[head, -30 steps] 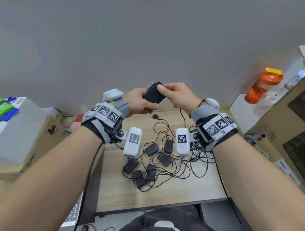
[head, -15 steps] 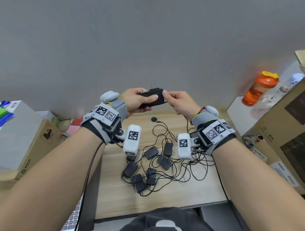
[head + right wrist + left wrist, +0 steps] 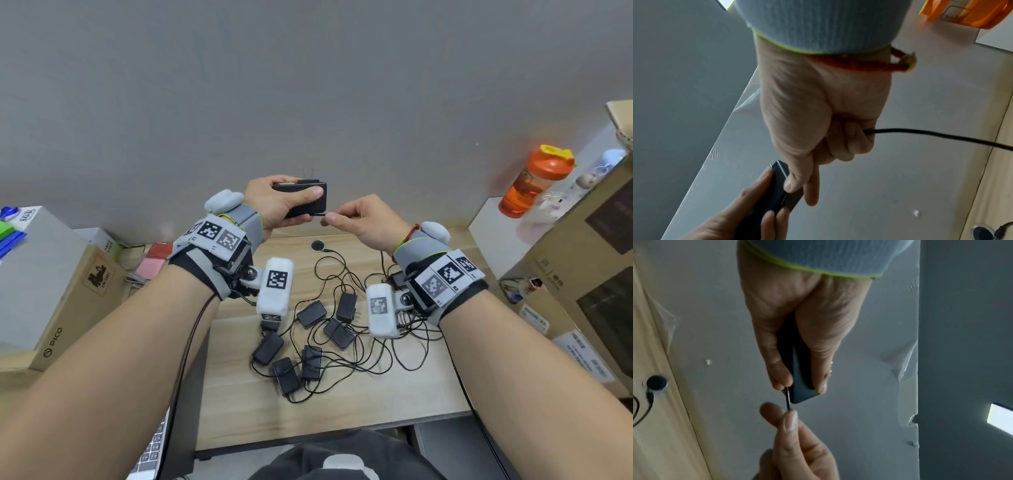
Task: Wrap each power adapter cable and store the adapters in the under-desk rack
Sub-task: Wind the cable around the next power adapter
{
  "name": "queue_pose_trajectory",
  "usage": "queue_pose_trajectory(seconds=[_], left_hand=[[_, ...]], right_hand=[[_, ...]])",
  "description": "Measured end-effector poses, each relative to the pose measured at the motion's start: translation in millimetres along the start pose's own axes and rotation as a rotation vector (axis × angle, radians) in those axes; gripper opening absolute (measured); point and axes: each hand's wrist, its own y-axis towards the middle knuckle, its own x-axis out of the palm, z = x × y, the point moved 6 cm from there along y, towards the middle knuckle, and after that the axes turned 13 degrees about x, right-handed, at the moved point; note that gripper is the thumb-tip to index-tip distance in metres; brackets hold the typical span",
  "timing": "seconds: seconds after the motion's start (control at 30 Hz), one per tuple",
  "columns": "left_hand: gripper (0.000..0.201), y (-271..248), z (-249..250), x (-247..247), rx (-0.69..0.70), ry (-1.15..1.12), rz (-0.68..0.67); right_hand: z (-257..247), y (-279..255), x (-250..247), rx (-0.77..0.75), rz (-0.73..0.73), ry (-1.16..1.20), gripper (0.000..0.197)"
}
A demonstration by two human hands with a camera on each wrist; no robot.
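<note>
Adapter (image 3: 303, 202), black and flat, is held level above the worktop (image 3: 342, 404), long axis crosswise, prongs toward the wall. Left hand (image 3: 274, 205) has its grip clamped around the body. Right hand (image 3: 363, 219) pinches the cable (image 3: 318, 214) just beside it, both forearms raised. More adapters (image 3: 310, 342) lie tangled below.

An orange bottle (image 3: 537, 185) stands right; cardboard boxes (image 3: 58, 294) flank the desk (image 3: 239, 411).

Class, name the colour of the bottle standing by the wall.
Orange bottle, with a yellow lid tab; clearest in the head view.
</note>
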Motion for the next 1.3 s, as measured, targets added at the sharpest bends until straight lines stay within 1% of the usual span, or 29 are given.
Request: queue_pose_trajectory(seconds=[0.07, 0.17, 0.23, 0.4, 0.53, 0.6, 0.73, 0.83, 0.9, 1.03, 1.17, 1.23, 1.3], left_hand=[[0.033, -1, 0, -4, 0.019, 0.077, 0.007], [0.04, -5, -6, -10, 0.009, 0.199, 0.001], [0.039, -8, -10, -9, -0.011, 0.258, -0.033], [0.031, -19, -14, 10, -0.031, 0.338, -0.163], [0.038, -25, -16, 19, -0.051, 0.341, -0.229], [0.039, -25, -15, 21, -0.053, 0.348, -0.231], [0.033, -25, -19, 20, -0.072, 0.375, -0.205], [0.039, -26, -21, 18, -0.084, 0.353, -0.211], [0.042, -27, -19, 21, -0.076, 0.335, -0.247], [0.044, -33, -11, 29, -0.051, 0.317, -0.337], [0.034, -35, -3, 36, -0.014, 0.289, -0.376], [0.029, -36, 1, 38, 0.014, 0.257, -0.363], [0.025, -35, 3, 39, 0.042, 0.231, -0.33]], right_hand=[[0, -4, -6, 0.009, 0.017, 0.01, 0.023], [-2, -7, -17, 0.001, 0.047, 0.014, 0.021], [-7, -9, -24, -0.018, 0.07, 0.021, 0.02], [-19, -8, -34, -0.068, 0.09, 0.052, 0.022], [-22, -5, -37, -0.081, 0.091, 0.084, 0.023], [-24, -4, -37, -0.087, 0.088, 0.083, 0.023], [-28, -6, -37, -0.119, 0.084, 0.142, 0.021], [-26, -4, -38, -0.107, 0.104, 0.131, 0.023], [-19, 0, -40, -0.081, 0.121, 0.129, 0.024], [-6, 6, -40, -0.041, 0.141, 0.129, 0.035], [-3, 3, -35, -0.037, 0.118, 0.154, 0.028], [-1, 0, -32, -0.036, 0.113, 0.182, 0.028], [2, -1, -27, -0.027, 0.098, 0.194, 0.032]])
